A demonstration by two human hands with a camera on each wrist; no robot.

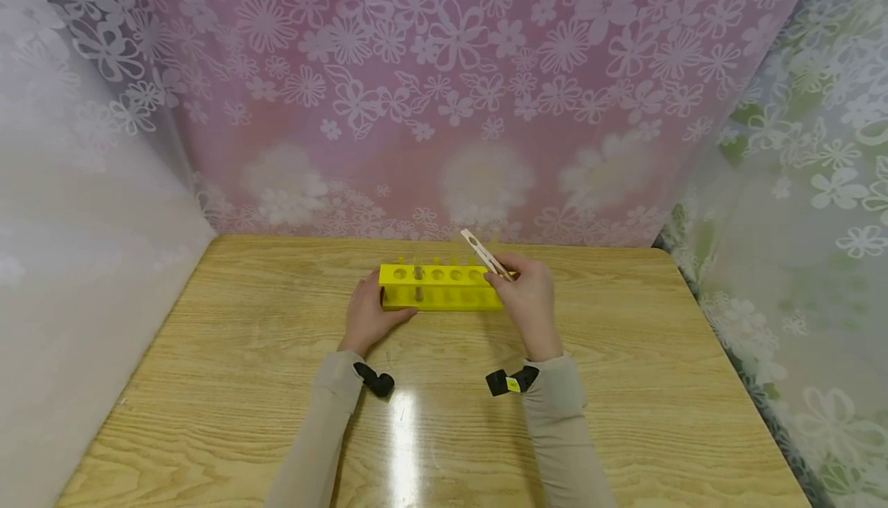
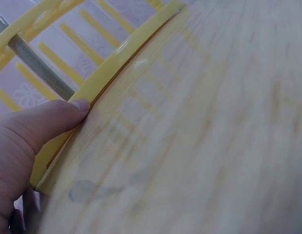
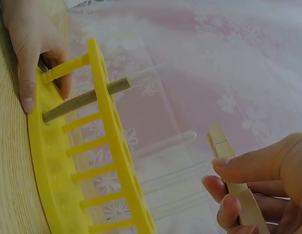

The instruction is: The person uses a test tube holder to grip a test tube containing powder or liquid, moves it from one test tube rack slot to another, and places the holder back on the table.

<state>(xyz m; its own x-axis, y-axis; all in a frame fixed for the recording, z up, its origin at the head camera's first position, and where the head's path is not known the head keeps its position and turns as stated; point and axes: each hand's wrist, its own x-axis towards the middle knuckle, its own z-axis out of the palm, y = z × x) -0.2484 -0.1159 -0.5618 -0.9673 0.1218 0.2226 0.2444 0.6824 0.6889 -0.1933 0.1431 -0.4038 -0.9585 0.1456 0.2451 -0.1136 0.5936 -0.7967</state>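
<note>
A yellow test tube rack stands upright on the table. My left hand grips its left end, the thumb along the base's front edge and the other fingers behind. In the second hole from the left stands a test tube with grey-brown contents; its top is clear glass. Behind the rack's top bar, several clear tubes show faintly, rounded ends up. Above the rack's right end, my right hand holds a wooden test tube clamp between thumb and fingers, its tip pointing up and left, apart from the tubes.
The wood-grain table extends around the rack on all sides. A pink flowered curtain hangs behind its back edge. Pale sheets hang at the left and right. Each wrist wears a small black camera.
</note>
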